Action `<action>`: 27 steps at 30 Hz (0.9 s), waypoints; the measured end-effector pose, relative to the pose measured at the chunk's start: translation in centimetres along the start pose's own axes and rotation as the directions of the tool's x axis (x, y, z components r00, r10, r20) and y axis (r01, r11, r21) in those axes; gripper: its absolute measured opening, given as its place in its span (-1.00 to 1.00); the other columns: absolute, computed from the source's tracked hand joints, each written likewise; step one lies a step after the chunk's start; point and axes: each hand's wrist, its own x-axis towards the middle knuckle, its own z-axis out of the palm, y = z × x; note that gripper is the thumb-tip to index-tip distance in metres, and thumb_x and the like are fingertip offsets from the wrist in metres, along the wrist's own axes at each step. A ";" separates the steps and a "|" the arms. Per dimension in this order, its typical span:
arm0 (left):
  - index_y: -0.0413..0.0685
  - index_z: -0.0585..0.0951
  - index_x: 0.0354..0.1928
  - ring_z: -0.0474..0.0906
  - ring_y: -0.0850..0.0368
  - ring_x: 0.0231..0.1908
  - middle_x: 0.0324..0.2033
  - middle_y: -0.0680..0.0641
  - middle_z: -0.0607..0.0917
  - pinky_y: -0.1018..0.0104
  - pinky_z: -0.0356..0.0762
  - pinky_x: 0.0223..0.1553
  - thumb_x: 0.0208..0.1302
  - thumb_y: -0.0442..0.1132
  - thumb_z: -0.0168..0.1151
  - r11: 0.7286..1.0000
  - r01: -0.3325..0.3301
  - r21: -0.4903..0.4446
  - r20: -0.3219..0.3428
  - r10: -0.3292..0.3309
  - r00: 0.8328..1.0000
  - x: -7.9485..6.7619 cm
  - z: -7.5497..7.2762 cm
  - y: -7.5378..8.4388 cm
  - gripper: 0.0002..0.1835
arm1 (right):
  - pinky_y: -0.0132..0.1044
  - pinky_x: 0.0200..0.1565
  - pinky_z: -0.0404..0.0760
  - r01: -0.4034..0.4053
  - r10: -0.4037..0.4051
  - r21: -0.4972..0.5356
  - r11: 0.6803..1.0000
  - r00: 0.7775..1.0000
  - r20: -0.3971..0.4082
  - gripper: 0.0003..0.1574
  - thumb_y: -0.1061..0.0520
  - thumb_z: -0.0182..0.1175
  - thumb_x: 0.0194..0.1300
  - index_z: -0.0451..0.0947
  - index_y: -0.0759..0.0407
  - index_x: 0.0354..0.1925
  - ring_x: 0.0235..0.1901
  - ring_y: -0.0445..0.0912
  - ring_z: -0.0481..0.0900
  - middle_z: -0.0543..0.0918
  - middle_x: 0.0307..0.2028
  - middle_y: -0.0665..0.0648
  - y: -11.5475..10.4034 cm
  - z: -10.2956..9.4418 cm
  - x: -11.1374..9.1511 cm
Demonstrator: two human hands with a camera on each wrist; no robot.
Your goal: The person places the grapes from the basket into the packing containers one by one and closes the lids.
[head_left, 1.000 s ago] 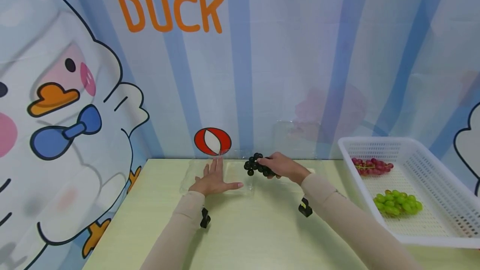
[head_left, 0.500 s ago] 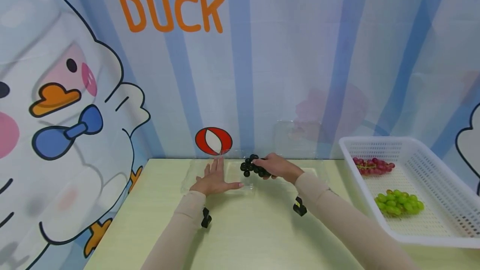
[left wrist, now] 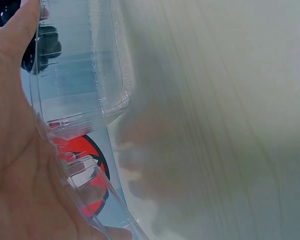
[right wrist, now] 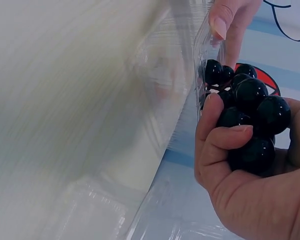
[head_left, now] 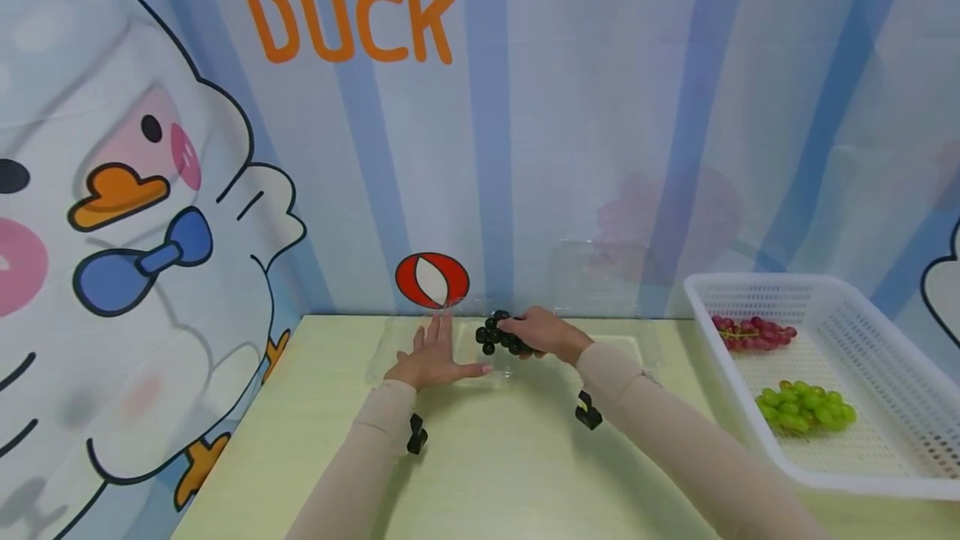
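So, one hand steadies, the other has the grapes
Left hand [head_left: 431, 357] is spread out, fingers straight, over the clear plastic box [left wrist: 75, 95] on the surface [head_left: 487, 457], probably because something that light would slide around. At its 2–3 o'clock, the black grapes [head_left: 489, 337] are at the box, though I can't tell if they touch its bottom. Right hand [head_left: 551, 335] has its fingers curled round the bunch, likely to keep it together. Toward 4 o'clock, the white basket [head_left: 757, 432] keeps red grapes [head_left: 757, 333] and, at their 5 o'clock, green grapes [head_left: 806, 408] apart, presumably within easy reach.
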 end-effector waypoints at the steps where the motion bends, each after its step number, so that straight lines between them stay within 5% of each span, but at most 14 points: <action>1: 0.00 -0.28 0.64 -0.29 -0.36 0.57 0.63 -0.16 -0.24 -0.66 -0.17 0.29 -0.05 0.67 0.19 1.000 -0.001 -0.001 0.000 0.001 1.000 0.0 0.0 0.0 0.46 | -0.39 -0.58 0.29 -0.003 0.003 0.001 1.000 1.000 -0.004 -0.46 -0.13 0.08 0.51 0.60 0.17 -0.50 -0.66 -0.20 0.34 0.58 -0.62 0.05 -0.1 0.1 0.0; 14: 0.04 -0.30 0.64 -0.29 -0.34 0.58 0.63 -0.13 -0.27 -0.66 -0.19 0.29 -0.06 0.66 0.22 1.000 0.002 -0.016 0.014 -0.002 1.000 0.3 0.1 -0.3 0.47 | -0.18 -0.27 0.73 -0.020 0.022 0.013 1.000 0.992 -0.123 -0.55 -0.11 0.17 0.44 0.61 0.25 -0.34 -0.52 -0.07 0.66 0.64 -0.47 0.10 -1.0 1.8 1.2; 20: 0.05 -0.30 0.64 -0.29 -0.33 0.58 0.63 -0.14 -0.26 -0.66 -0.17 0.30 -0.04 0.66 0.20 1.000 0.004 -0.007 0.011 -0.003 1.000 0.2 0.1 -0.3 0.45 | -0.16 -0.29 0.76 -0.051 0.056 0.032 0.998 0.982 -0.178 -0.57 -0.06 0.20 0.40 0.61 0.34 -0.22 -0.43 0.04 0.75 0.65 -0.34 0.17 -1.7 2.9 2.0; 27: 0.06 -0.31 0.64 -0.27 -0.35 0.58 0.63 -0.13 -0.26 -0.67 -0.16 0.28 -0.06 0.69 0.17 1.000 -0.005 0.000 0.006 0.005 1.000 0.2 0.1 -0.6 0.46 | -0.29 -0.43 0.67 -0.060 0.038 -0.093 0.994 0.975 -0.220 -0.58 -0.07 0.18 0.42 0.62 0.29 -0.29 -0.49 0.04 0.74 0.65 -0.43 0.15 -2.3 4.2 2.7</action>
